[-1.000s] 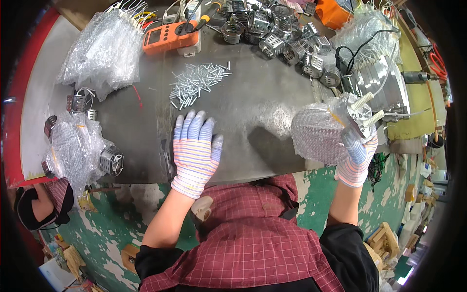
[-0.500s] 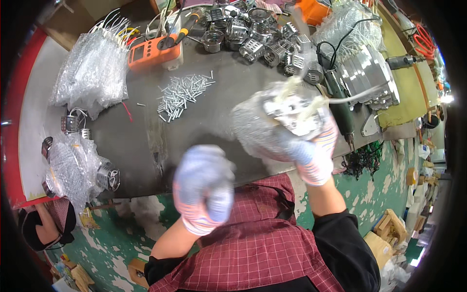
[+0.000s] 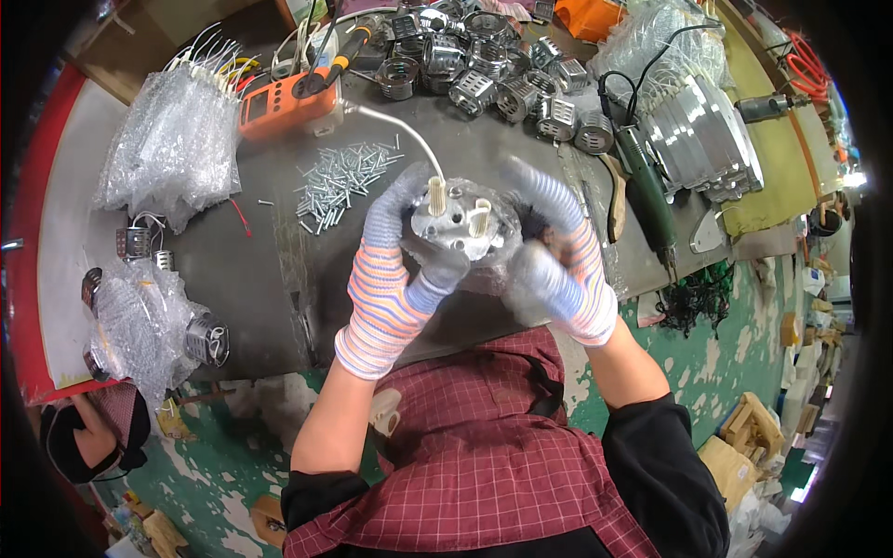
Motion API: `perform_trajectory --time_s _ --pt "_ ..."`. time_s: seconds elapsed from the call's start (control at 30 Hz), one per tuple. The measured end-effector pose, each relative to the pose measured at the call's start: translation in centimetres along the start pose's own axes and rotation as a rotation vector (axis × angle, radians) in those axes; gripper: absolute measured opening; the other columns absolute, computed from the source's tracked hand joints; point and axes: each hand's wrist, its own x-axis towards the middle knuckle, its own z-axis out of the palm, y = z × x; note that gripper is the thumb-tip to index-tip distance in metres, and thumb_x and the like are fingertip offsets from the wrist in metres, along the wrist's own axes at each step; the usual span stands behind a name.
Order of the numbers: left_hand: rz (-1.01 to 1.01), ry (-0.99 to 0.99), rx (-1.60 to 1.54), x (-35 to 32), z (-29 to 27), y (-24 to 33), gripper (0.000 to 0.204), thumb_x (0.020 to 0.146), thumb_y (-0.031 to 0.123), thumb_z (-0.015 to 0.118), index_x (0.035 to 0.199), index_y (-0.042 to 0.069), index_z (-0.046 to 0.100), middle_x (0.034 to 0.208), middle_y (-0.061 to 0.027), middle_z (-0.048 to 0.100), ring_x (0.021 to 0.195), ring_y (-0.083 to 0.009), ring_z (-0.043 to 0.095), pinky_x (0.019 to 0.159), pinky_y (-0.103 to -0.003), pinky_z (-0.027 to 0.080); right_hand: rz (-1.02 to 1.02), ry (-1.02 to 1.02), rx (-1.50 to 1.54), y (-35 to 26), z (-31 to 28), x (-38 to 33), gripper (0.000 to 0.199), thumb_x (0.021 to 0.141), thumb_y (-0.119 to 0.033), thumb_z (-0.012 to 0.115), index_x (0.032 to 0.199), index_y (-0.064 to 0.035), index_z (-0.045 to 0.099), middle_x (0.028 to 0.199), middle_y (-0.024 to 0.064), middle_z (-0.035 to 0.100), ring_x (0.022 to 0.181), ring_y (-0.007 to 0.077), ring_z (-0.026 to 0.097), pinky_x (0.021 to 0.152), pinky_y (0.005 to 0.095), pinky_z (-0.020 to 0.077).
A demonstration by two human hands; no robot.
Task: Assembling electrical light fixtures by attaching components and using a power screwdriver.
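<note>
Both gloved hands clasp the motor (image 3: 456, 228) at centre, above the bench (image 3: 251, 270): my left hand (image 3: 395, 270) cups it from 8 o'clock to steady it, my right hand (image 3: 558, 270) pinches its plastic wrap (image 3: 521, 284) at 4 o'clock. Screws (image 3: 339, 181) lie at 10 o'clock, within reach.

Bright even light; glare at 3 o'clock edge; right hand (image 3: 558, 270) motion-blurred; fisheye bending, dark vignette at rim.
</note>
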Motion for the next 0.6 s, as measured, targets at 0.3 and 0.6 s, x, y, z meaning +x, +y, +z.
perform_trajectory --time_s 0.3,0.6 --pt "0.060 -0.080 0.235 -0.4 -0.4 0.9 0.094 0.075 0.037 0.088 0.145 0.003 0.036 0.129 -0.0147 0.058 0.118 -0.0275 0.059 0.102 -0.041 0.047 0.077 0.085 -0.369 -1.4 0.9 -0.1 0.014 0.094 -0.002 0.062 0.108 -0.0025 0.060 0.093 0.0034 0.064 0.088 0.0080 0.060 0.079 0.0276 0.0507" --pt "0.292 -0.091 0.375 0.1 1.0 2.3 0.096 0.073 0.023 0.088 0.141 0.007 0.024 0.116 -0.0117 0.062 0.112 -0.0216 0.061 0.099 -0.041 0.049 -0.149 0.004 -0.590 -1.5 1.4 -0.3 0.025 0.089 -0.007 0.067 0.110 -0.0048 0.054 0.088 0.0051 0.062 0.081 0.0134 0.062 0.073 0.0294 0.0518"
